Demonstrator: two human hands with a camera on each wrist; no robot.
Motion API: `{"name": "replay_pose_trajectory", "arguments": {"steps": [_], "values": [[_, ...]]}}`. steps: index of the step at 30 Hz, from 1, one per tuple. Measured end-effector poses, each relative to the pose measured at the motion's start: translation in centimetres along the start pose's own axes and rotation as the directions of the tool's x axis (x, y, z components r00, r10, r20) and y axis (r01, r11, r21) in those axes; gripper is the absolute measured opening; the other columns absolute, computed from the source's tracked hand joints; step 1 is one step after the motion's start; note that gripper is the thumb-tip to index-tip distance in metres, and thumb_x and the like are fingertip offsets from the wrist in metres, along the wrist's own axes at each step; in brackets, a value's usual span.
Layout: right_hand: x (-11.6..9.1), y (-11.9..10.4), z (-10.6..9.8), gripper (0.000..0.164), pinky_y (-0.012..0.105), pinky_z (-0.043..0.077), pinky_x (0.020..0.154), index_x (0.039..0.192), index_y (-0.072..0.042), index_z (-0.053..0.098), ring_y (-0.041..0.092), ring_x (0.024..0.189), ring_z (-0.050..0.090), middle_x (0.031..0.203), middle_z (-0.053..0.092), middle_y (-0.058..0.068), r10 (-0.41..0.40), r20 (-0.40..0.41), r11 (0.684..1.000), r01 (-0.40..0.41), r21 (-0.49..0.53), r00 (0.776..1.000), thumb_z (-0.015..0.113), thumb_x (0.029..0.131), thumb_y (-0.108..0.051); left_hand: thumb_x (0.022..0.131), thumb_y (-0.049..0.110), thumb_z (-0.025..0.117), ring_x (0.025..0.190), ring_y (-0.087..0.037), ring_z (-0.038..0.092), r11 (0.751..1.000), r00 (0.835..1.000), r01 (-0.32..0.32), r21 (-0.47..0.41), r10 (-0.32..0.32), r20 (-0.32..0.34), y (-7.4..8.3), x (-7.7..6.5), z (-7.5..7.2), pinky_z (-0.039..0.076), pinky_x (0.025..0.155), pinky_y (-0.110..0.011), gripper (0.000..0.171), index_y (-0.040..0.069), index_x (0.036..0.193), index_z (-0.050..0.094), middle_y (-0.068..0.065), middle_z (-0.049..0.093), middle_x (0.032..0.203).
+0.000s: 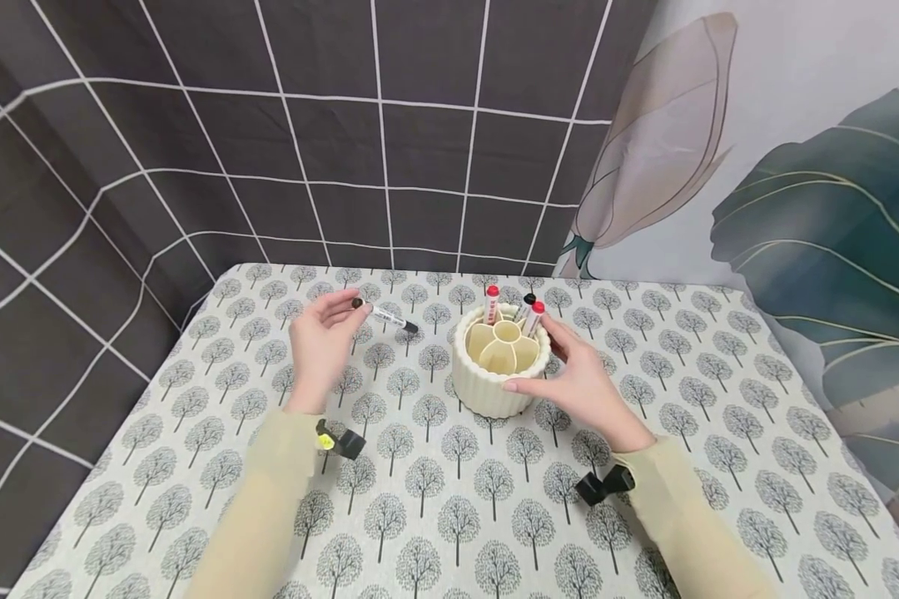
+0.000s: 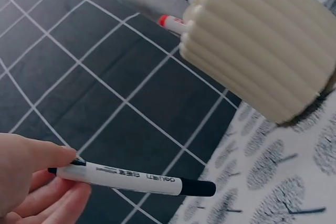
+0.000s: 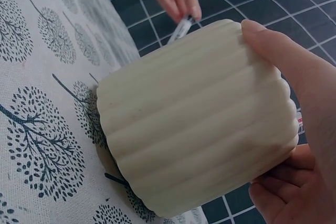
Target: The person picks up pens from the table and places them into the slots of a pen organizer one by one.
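Observation:
Between thumb and fingers, my left hand (image 1: 324,345) pinches a black-and-white marker (image 1: 388,316) by one end. In the left wrist view the marker (image 2: 142,178) lies nearly level, its black cap pointing away from the hand. To the right, a cream ribbed pen holder (image 1: 492,391) with petal-shaped compartments stands on the table. My right hand (image 1: 577,374) grips its right side, thumb on the near wall and fingers round the back. Two red-capped markers, a left one (image 1: 491,304) and a right one (image 1: 534,319), and a black-capped marker (image 1: 525,306) stand in the holder.
A white cloth with a tree print (image 1: 427,478) covers the table. Behind it hangs a dark curtain with a white grid (image 1: 427,150); a floral curtain (image 1: 817,208) hangs at the right. Both wrists carry small black cameras.

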State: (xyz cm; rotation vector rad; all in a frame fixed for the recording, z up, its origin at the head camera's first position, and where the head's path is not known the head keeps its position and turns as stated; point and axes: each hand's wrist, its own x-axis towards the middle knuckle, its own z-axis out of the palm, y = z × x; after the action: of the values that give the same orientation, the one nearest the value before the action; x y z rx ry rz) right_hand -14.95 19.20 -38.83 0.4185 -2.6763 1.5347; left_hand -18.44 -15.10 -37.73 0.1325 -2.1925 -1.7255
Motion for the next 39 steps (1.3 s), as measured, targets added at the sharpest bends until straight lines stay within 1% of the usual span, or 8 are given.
{"name": "replay_pose_trajectory", "arguments": {"steps": [3,8,13,19,25,29,34,39], "values": [[0.0,0.0,0.0,0.117,0.046,0.033,0.118,0.159,-0.003,0.029,0.035,0.142,0.039,0.162,0.030,0.014,0.010,0.002,1.000,-0.010,0.005,1.000,0.096,0.069,-0.036,0.089,0.011,0.081,0.103,-0.020,0.069,0.997,0.999,-0.035,-0.075,0.033,-0.030,0.5,0.3,0.0,0.056,0.092,-0.025,0.033,0.002,0.119,0.072,-0.012,0.073,0.114],[0.0,0.0,0.0,0.117,0.046,0.033,0.118,0.159,-0.004,0.028,0.036,0.143,0.038,0.162,0.030,0.014,0.012,0.007,1.000,-0.012,0.002,1.000,0.096,0.069,-0.037,0.088,0.007,0.081,0.102,-0.019,0.069,0.979,0.993,-0.105,-0.174,0.095,-0.070,1.6,0.5,-0.1,0.056,0.094,-0.027,0.030,-0.001,0.116,0.073,-0.015,0.072,0.114],[0.0,0.0,-0.1,0.117,0.047,0.033,0.118,0.159,-0.003,0.028,0.037,0.142,0.038,0.162,0.030,0.015,-0.001,0.009,1.000,0.001,0.002,1.000,0.096,0.070,-0.036,0.088,0.005,0.081,0.101,-0.018,0.069,0.960,0.987,-0.148,-0.237,0.127,-0.101,2.5,0.5,0.1,0.056,0.095,-0.029,0.028,-0.002,0.114,0.074,-0.016,0.072,0.115],[-0.1,0.2,-0.2,0.118,0.050,0.032,0.118,0.159,-0.004,0.029,0.037,0.142,0.038,0.162,0.031,0.014,-0.004,0.009,1.000,0.004,-0.011,1.000,0.097,0.068,-0.038,0.088,0.003,0.081,0.101,-0.020,0.070,0.937,0.976,-0.208,-0.280,0.181,-0.121,3.5,0.3,0.5,0.056,0.095,-0.031,0.027,-0.001,0.114,0.075,-0.014,0.074,0.112],[-0.3,0.2,-0.4,0.117,0.050,0.031,0.118,0.160,-0.007,0.029,0.034,0.141,0.040,0.162,0.032,0.010,-0.004,0.017,1.000,0.004,0.002,1.000,0.096,0.069,-0.040,0.087,0.001,0.080,0.100,-0.022,0.072,0.910,0.965,-0.262,-0.321,0.237,-0.113,4.7,0.1,0.7,0.057,0.093,-0.033,0.025,0.001,0.112,0.076,-0.012,0.075,0.109],[-0.4,0.2,-0.5,0.114,0.049,0.033,0.118,0.159,-0.005,0.028,0.034,0.140,0.042,0.161,0.033,0.011,-0.016,0.021,1.000,0.016,0.010,1.000,0.095,0.072,-0.035,0.086,-0.001,0.081,0.096,-0.022,0.072,0.888,0.958,-0.287,-0.360,0.266,-0.107,5.7,-0.2,0.9,0.059,0.091,-0.033,0.023,0.002,0.109,0.077,-0.013,0.075,0.107],[-0.4,0.2,-0.6,0.112,0.049,0.034,0.117,0.159,-0.005,0.029,0.035,0.140,0.042,0.161,0.035,0.012,0.001,0.025,1.000,-0.001,0.013,1.000,0.094,0.073,-0.033,0.084,-0.005,0.081,0.092,-0.023,0.073,0.866,0.950,-0.311,-0.392,0.299,-0.093,7.0,-0.7,1.6,0.060,0.085,-0.034,0.025,-0.003,0.108,0.076,-0.012,0.076,0.103],[-0.5,0.2,-0.6,0.113,0.050,0.033,0.117,0.159,-0.005,0.029,0.035,0.140,0.042,0.160,0.035,0.012,0.010,0.027,1.000,-0.010,0.011,1.000,0.095,0.073,-0.035,0.083,-0.007,0.081,0.091,-0.024,0.073,0.847,0.942,-0.324,-0.421,0.329,-0.063,7.8,-1.2,2.5,0.061,0.085,-0.036,0.025,-0.006,0.108,0.074,-0.013,0.076,0.103]]}}
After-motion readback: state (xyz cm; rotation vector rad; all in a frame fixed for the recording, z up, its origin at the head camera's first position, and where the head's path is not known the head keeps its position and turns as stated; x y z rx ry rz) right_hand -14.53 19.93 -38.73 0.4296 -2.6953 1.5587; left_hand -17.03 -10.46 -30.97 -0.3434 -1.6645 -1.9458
